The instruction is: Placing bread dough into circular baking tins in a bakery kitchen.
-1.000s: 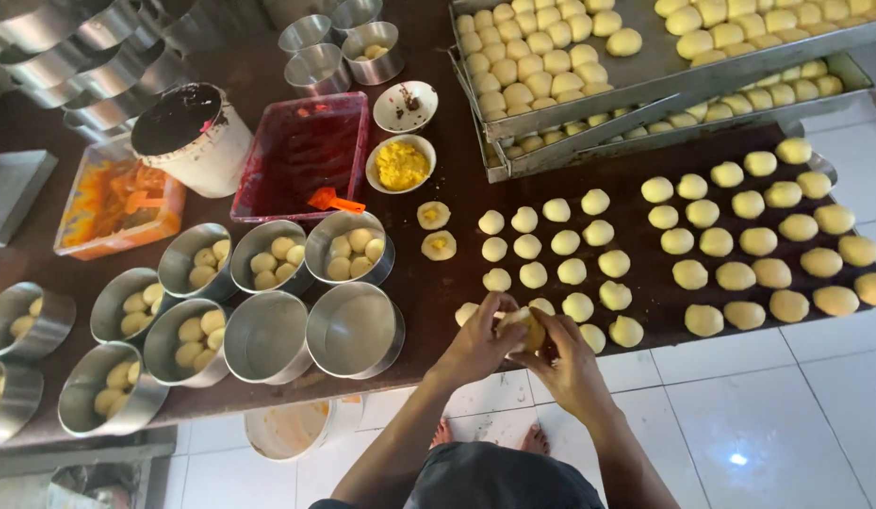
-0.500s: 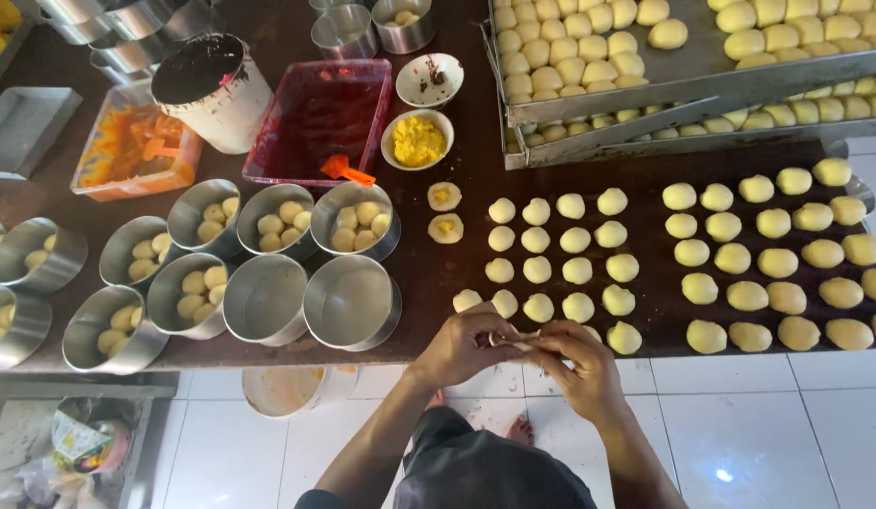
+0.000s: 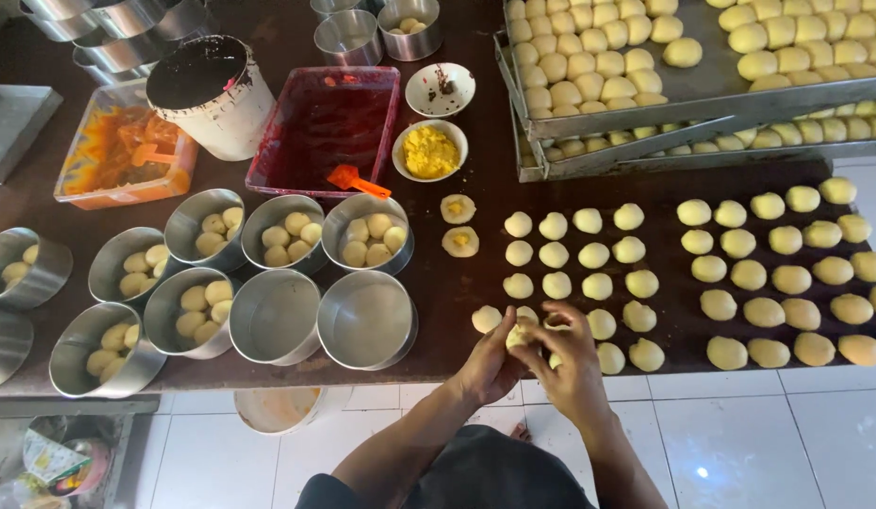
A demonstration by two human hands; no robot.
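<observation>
Both hands are meeting at the near edge of the dark worktop, just in front of the block of pale dough balls that is sitting in rows there. The left hand is cupping a small dough ball from below, and the right hand is closing over it from the other side, fingers curled and pinching at its top, so the piece is being held between the two (only a sliver of it is showing between the fingertips).

Just beyond that block, toward the far side, two flattened dough rounds with yellow centres are lying side by side. Further beyond them a small bowl of yellow filling is standing, with a red tray touching it on the left and an orange scraper resting at the tray's near corner. To the left of the block, round metal tins are clustering, some holding several dough balls and two nearest the block standing bare inside. To the right of the block, a second group of larger dough balls is spreading out, and beyond it metal baking trays are carrying more rows.
</observation>
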